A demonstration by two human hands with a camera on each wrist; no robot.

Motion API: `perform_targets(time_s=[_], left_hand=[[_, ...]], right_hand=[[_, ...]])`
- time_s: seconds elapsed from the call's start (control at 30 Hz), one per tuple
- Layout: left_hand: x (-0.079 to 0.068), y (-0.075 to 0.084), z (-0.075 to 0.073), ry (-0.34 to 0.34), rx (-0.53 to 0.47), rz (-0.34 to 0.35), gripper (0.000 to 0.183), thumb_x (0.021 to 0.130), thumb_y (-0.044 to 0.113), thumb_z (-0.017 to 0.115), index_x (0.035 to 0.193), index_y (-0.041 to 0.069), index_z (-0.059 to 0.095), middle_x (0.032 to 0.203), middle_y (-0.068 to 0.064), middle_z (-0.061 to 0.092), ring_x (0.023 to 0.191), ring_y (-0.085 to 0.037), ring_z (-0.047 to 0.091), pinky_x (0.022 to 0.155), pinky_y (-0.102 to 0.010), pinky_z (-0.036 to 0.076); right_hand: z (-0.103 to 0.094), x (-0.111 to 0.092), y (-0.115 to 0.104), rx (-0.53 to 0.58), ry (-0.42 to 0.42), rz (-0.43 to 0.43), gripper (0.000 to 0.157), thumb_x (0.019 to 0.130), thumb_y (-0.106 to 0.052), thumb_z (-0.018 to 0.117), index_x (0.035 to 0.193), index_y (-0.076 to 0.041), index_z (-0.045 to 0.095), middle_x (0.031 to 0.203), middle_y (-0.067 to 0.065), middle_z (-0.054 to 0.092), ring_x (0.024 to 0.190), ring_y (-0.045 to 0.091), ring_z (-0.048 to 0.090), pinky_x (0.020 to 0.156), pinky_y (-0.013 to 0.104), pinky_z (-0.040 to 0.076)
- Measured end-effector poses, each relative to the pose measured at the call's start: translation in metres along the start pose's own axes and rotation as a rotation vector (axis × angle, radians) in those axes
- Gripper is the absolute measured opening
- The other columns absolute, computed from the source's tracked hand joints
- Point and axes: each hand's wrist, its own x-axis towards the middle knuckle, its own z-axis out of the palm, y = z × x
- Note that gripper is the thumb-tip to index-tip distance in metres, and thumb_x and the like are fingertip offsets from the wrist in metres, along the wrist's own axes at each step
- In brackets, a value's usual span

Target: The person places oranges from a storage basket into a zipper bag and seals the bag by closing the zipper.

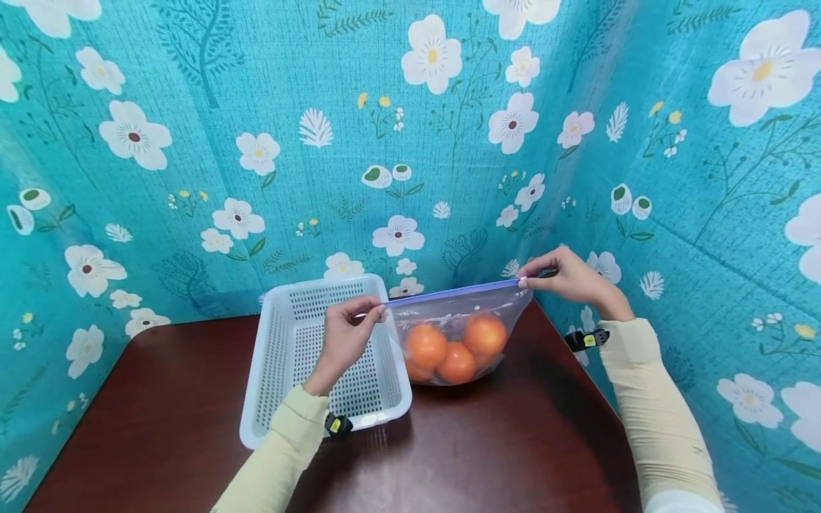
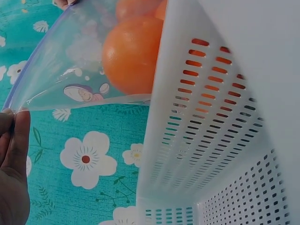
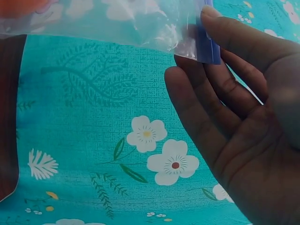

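Observation:
A clear zip bag (image 1: pixel 458 306) with a purple seal strip hangs between both hands, its bottom at the table. Several oranges (image 1: pixel 457 363) lie inside it. My left hand (image 1: pixel 346 335) pinches the left end of the strip, above the basket's right side; the left wrist view shows thumb and finger on that corner. With thumb and fingers, my right hand (image 1: pixel 567 281) grips the strip's right end, also visible in the right wrist view. Along its length the strip looks pressed together, though I cannot tell whether it is fully sealed.
A white perforated plastic basket (image 1: pixel 256 385) stands on the dark red-brown table (image 1: pixel 487 449), just left of the bag. Its inside shows no contents. A turquoise floral cloth (image 1: pixel 288 178) hangs behind the table and along the right side.

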Motion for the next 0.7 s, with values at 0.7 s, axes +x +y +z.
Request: perform_targets(time_s=[0.7], left_hand=[[0.002, 0.004, 0.001, -0.025, -0.05, -0.04, 0.012, 0.094, 0.003, 0.072, 0.103, -0.004, 0.076, 0.096, -0.022, 0.075, 0.079, -0.01, 0.073, 0.077, -0.023, 0.061]], right_hand=[[0.015, -0.004, 0.019, 0.046, 0.055, 0.122, 0.028, 0.093, -0.021, 0.076, 0.115, -0.003, 0.076, 0.105, 0.014, 0.074, 0.09, 0.022, 0.066, 0.074, 0.022, 0.058]])
